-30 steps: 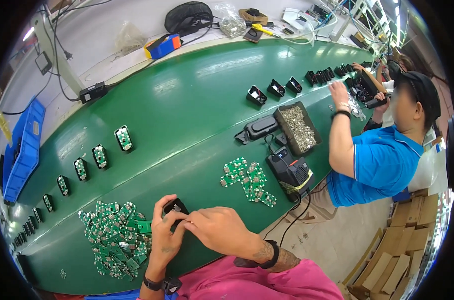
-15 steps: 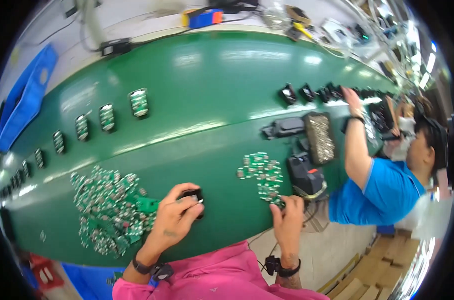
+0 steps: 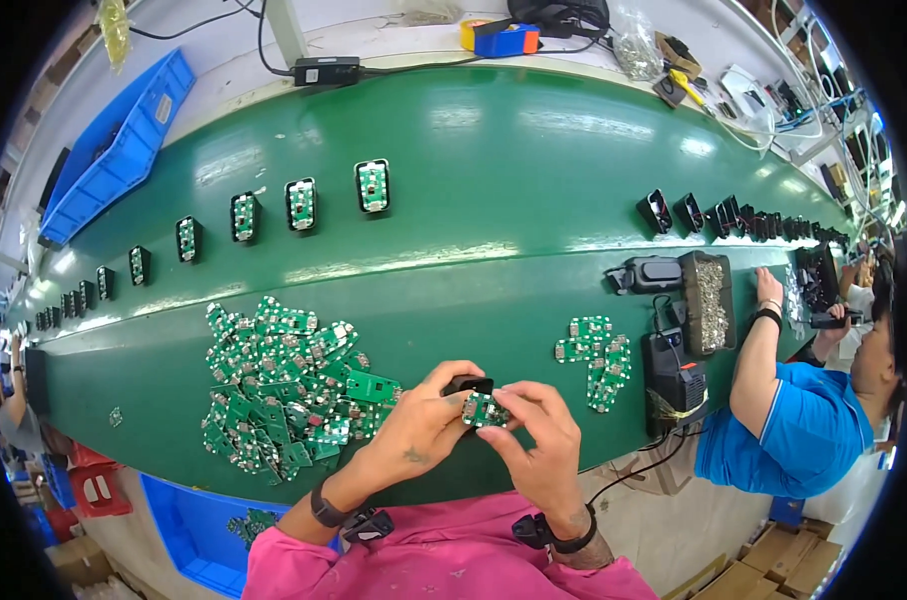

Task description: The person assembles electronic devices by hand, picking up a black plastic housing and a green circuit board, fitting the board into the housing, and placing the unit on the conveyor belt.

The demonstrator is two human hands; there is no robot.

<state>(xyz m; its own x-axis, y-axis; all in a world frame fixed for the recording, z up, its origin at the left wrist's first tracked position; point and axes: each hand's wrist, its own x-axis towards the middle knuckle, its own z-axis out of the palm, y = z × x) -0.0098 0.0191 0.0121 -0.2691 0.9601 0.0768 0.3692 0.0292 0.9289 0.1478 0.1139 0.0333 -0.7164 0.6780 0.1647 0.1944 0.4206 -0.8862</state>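
**Both hands on one board, near bench edge**

Left hand (image 3: 414, 430) gripped black housing (image 3: 468, 385); right hand (image 3: 539, 440) fingers pinched small green circuit board (image 3: 485, 409) just below it. Held above green bench (image 3: 454, 200), between big board pile (image 3: 284, 385) and smaller cluster (image 3: 594, 355). Populated housings (image 3: 302, 204) lined up farther back.

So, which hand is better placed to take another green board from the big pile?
Probably the left hand: the pile of green boards lies directly beside it, while the right hand is farther away.
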